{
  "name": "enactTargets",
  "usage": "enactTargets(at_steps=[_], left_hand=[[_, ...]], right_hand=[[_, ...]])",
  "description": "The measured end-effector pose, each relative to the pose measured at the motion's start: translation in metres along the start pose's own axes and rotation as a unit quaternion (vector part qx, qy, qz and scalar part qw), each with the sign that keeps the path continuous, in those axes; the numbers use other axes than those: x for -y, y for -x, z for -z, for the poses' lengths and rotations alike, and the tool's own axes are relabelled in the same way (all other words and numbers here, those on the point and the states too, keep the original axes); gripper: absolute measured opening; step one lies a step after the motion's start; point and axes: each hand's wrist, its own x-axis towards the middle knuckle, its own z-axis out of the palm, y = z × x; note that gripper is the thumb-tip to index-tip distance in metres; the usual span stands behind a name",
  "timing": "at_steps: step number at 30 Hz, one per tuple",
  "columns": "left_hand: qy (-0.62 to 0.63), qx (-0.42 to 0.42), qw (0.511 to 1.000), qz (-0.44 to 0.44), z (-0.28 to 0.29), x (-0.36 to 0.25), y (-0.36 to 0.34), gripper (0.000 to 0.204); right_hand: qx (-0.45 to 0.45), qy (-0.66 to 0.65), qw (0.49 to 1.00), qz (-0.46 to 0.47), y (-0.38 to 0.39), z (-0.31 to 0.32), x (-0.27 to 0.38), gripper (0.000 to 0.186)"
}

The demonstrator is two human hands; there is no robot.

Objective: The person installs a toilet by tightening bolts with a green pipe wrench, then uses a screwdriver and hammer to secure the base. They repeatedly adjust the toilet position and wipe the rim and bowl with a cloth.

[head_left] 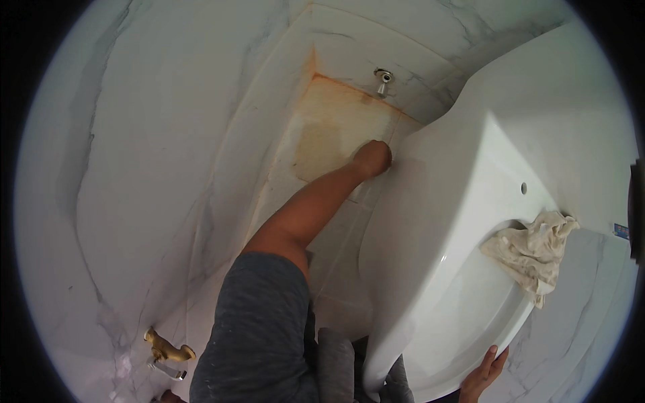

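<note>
My left hand (373, 158) is closed beside the back side of a large white ceramic basin fixture (430, 269); whatever its fingers hold is hidden. The fingers of my right hand (485, 373) wrap round the fixture's rim at the lower right. A crumpled beige cloth (527, 252) drapes over the fixture, below a small round hole (523, 188). Beyond my left hand, a chrome valve (383, 84) sticks out of the tiled wall, above an orange-stained tiled patch (322, 121).
A marbled tile wall (114, 168) runs along the left. Low on it are a brass fitting (164, 346) and a chrome piece (168, 369) below that. More marbled tiles (578, 302) show at the right, around the fixture.
</note>
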Motion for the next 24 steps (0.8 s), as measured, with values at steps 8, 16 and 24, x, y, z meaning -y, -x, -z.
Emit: enactTargets(at_steps=[8, 16, 24], left_hand=[[-0.043, -0.051, 0.996, -0.064, 0.005, 0.001, -0.001, 0.017], [-0.005, -0.081, 0.995, -0.051, -0.001, 0.002, -0.007, 0.016], [-0.01, -0.023, 0.998, -0.064, 0.009, 0.003, -0.009, 0.016]], right_hand=[[-0.02, -0.001, 1.0, 0.014, -0.005, -0.002, -0.012, 0.055], [0.0, -0.016, 1.0, -0.001, -0.004, 0.001, -0.009, 0.055], [-0.024, 0.006, 1.0, -0.019, -0.003, -0.001, -0.011, 0.059]])
